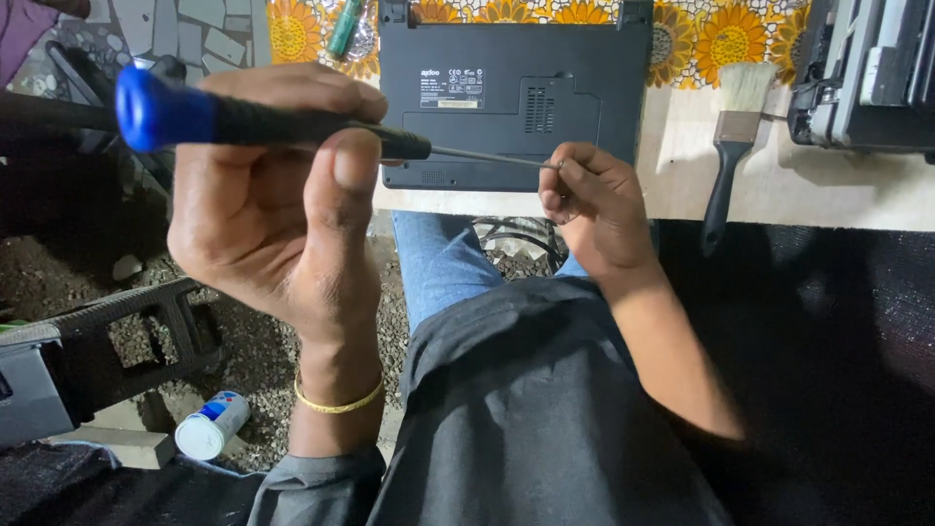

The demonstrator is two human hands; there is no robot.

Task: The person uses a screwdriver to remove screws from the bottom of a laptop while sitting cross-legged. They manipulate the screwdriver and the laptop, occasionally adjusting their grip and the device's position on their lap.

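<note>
My left hand point(268, 209) is raised close to the camera and grips a screwdriver point(243, 122) with a blue cap and black handle, held level. Its thin metal shaft point(487, 156) points right and its tip meets the fingertips of my right hand point(594, 209). The right hand's fingers are pinched together at the tip, perhaps on a tiny screw that I cannot make out. Just behind both hands a small black laptop point(511, 58) lies upside down on the table, its underside and vent facing up.
A paintbrush point(732, 146) with a black handle lies on the table point(828, 190) right of the laptop. Grey equipment point(867, 73) sits at the far right. A sunflower-patterned cloth point(726, 39) covers the table's back. A white bottle point(212, 426) lies on the gravel floor.
</note>
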